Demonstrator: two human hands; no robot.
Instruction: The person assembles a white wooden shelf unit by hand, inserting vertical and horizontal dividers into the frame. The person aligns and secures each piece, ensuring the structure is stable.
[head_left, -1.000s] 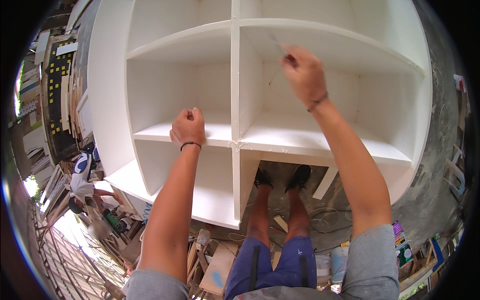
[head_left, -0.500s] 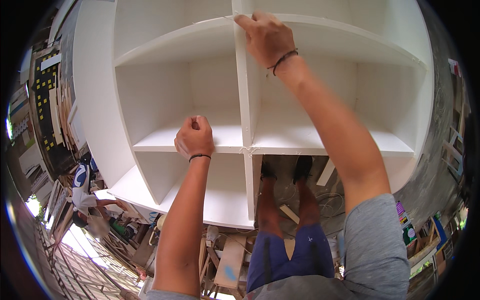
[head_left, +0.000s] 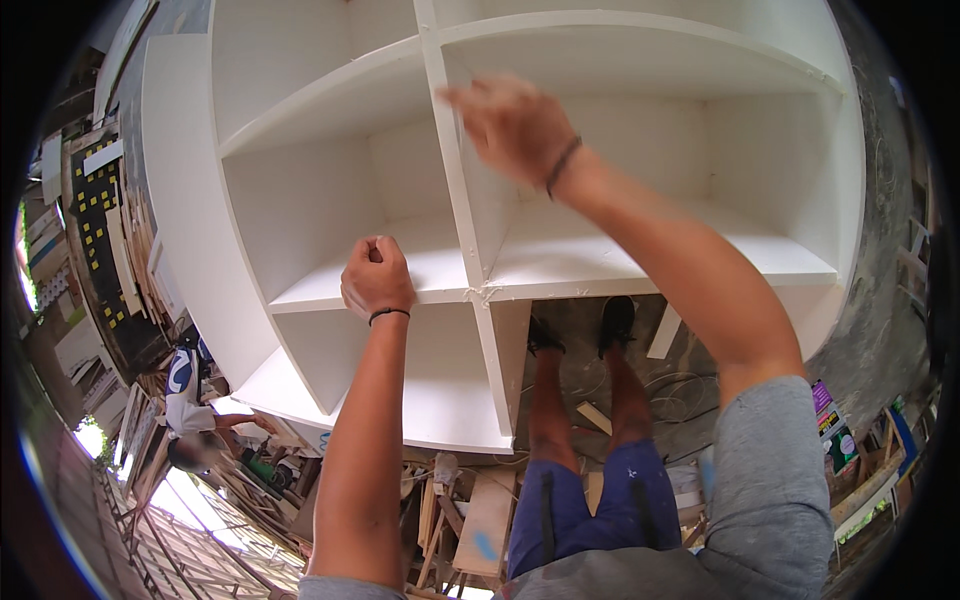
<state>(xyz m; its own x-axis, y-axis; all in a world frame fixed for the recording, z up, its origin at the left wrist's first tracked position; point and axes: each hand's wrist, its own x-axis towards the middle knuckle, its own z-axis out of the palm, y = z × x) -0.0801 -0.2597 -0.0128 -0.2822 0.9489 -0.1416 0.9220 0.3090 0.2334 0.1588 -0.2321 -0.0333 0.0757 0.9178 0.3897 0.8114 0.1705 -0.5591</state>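
Observation:
A large white shelf unit [head_left: 590, 285] with open square compartments stands in front of me. My left hand [head_left: 378, 275] is closed in a fist at the front edge of the middle-left shelf; whatever it may hold is hidden. Higher up, my right hand [head_left: 510, 130] hovers by the central upright [head_left: 449, 170], its forefinger side close to that upright's front edge. Motion smears its fingers, so their grip cannot be made out. Small white shavings [head_left: 485, 291] cling to the joint where the upright meets the middle shelf.
My legs and dark shoes [head_left: 618, 318] show through an opening at the lower right of the unit. A loose white strip [head_left: 664, 332] lies on the grey floor there. Another person [head_left: 190, 405] bends at the far left, near stacked boards and a wooden bench [head_left: 487, 515].
My right hand has come down from the upper shelf joint along the central upright. The thin white strand seen by its fingers no longer shows. My left hand stays closed at the shelf edge.

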